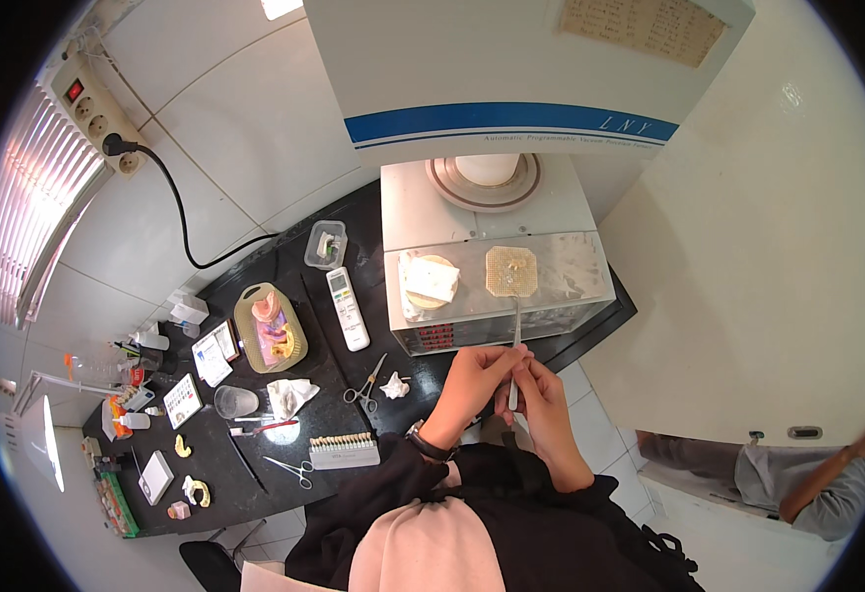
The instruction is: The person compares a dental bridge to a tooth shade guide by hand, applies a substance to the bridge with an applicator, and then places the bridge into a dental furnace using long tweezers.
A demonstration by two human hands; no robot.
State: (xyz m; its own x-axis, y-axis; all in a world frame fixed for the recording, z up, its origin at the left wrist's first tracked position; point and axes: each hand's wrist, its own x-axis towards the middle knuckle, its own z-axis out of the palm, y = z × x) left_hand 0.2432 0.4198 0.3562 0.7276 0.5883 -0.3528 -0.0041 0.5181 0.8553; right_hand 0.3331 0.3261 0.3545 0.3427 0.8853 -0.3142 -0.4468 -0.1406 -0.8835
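Both my hands meet in front of the porcelain furnace (492, 340), around a long slim metal tool (518, 324) that looks like tweezers. My left hand (470, 383) is closed, with its fingertips on the tool's shaft. My right hand (549, 407) is closed around the lower part of the shaft. The tool points away from me, its far end at the near edge of a square honeycomb firing tray (507, 284) on the furnace's front ledge. A few small pale pieces lie on the tray, too small to name. Left of it, a folded white tissue (431, 279) rests on a round pad.
Left, on the black counter (324, 400), lie a remote control (348, 310), scissors (364, 385), a crumpled tissue (394, 386), a tooth shade guide (344, 451) and a basket (299, 345) with dental models. The furnace's upper housing (511, 79) overhangs the ledge. Another person (797, 474) is at far right.
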